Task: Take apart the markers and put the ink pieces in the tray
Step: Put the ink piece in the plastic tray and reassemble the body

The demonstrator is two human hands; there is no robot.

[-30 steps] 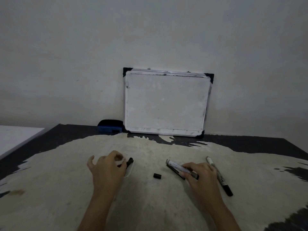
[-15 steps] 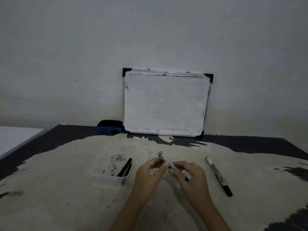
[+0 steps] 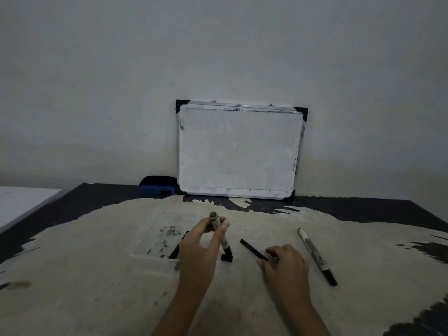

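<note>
Nearest the camera, two bare forearms reach onto a worn table [image 3: 97,299] whose dark top has peeled to a pale, rough patch. The right hand [image 3: 286,265] is low over the table with its fingers curled around the near end of a thin black ink stick [image 3: 253,249], which slants away to the upper left. The left hand [image 3: 202,248] pinches an opened marker barrel [image 3: 219,232] between thumb and forefinger, holding it almost upright with its open round end on top and its dark tip down. Just beside that tip a small black cap [image 3: 227,258] lies on the table.

To the right of the right hand, apart from it, a whole marker [image 3: 315,254] lies flat, pale end away and black cap toward the camera. Its label carries print, but it is too small and dim to read.

Left of the left hand sits a clear plastic tray [image 3: 145,253]. Its floor is smeared with dark ink marks, and black ink sticks [image 3: 178,247] lie along its right side, partly hidden behind the hand, so their number is unclear.

Farther back a blue board eraser [image 3: 157,190] rests at the table's rear edge, touching a smudged whiteboard [image 3: 238,151] with black corner caps, which leans against the plain wall [image 3: 218,44]. No writing can be made out on the board.
</note>
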